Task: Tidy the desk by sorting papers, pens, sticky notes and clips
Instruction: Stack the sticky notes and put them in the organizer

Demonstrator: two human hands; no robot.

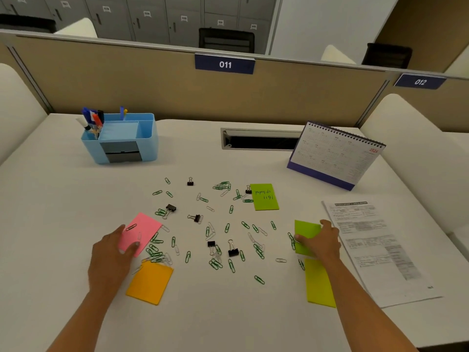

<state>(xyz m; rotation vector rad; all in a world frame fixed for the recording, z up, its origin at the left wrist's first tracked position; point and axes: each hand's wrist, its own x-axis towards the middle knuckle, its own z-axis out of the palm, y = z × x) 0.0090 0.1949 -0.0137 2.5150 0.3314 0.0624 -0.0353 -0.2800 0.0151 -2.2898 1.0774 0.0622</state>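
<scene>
White table (228, 321) in a partitioned cubicle, green wire paper clips (231, 265) and black binder clips (233, 251) scattered mid-table. Left hand (114, 250) fingers pinch a pink rectangular sticky-note pad (142, 231), long axis running diagonally near-left to far-right. Right hand (323, 243) fingers grip a lime-green rectangular sticky-note pad (305, 229) just left of a printed paper sheet (375, 240), long axis pointing roughly away from the person.

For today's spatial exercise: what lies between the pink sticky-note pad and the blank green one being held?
Head view: scattered green and silver wire paper clips and small black binder clips, on white desk.
</scene>
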